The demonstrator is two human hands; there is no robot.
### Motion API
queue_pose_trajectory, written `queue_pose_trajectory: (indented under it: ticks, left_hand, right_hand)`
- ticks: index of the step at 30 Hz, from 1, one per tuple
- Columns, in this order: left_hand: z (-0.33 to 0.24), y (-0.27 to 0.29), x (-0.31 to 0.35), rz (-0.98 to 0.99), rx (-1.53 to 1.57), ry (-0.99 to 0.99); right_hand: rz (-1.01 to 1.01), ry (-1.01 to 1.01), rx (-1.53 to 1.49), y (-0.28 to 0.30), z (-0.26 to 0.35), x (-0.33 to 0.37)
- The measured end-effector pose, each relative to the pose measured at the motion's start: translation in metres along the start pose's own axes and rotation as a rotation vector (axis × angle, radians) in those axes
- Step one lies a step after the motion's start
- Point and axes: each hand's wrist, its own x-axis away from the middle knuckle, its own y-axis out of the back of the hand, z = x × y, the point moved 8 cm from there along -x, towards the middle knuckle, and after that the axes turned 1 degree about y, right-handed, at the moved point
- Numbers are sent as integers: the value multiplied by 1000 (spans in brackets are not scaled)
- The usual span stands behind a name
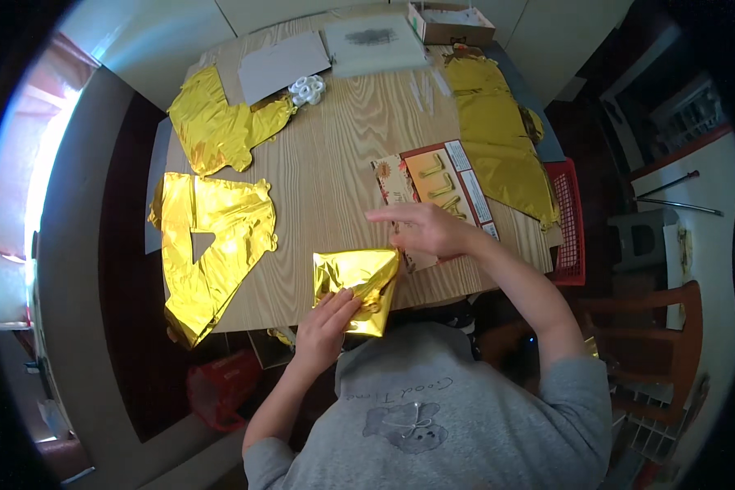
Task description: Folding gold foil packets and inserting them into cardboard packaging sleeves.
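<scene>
A gold foil balloon (pixel 355 265), folded into a small packet, lies at the table's near edge. My left hand (pixel 325 327) rests on its lower left part, fingers stretched flat over the foil. Just beyond the packet's upper right corner is my right hand (pixel 433 229), fingers extended and apart, nothing visible in its grasp. It hovers over or touches a printed packaging card (pixel 433 167) with gold balloon pictures and covers part of it; actual contact I cannot tell.
Flat gold foil balloons lie at left (pixel 220 204), far left (pixel 212 122) and right (pixel 498 122). Toward the back are white ribbon rolls (pixel 307 91), paper sheets (pixel 282 64), thin clear straws (pixel 422 94) and an open box (pixel 453 24). A red basket (pixel 570 220) stands beside the table.
</scene>
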Motion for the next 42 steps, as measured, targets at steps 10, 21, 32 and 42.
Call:
queue_pose_trajectory:
  ticks: [10, 21, 32, 42]
  left_hand:
    - [28, -20, 11, -87, 1479, 760]
    - [32, -31, 20, -9, 1493, 705]
    - [29, -29, 18, 16, 1444, 733]
    - [32, -40, 11, 267, 1167, 803]
  right_hand:
    - [-209, -181, -609, 6, 36, 23]
    - [84, -447, -651, 12, 41, 19]
    - [213, -290, -92, 23, 60, 7]
    - [285, -450, -195, 17, 32, -6]
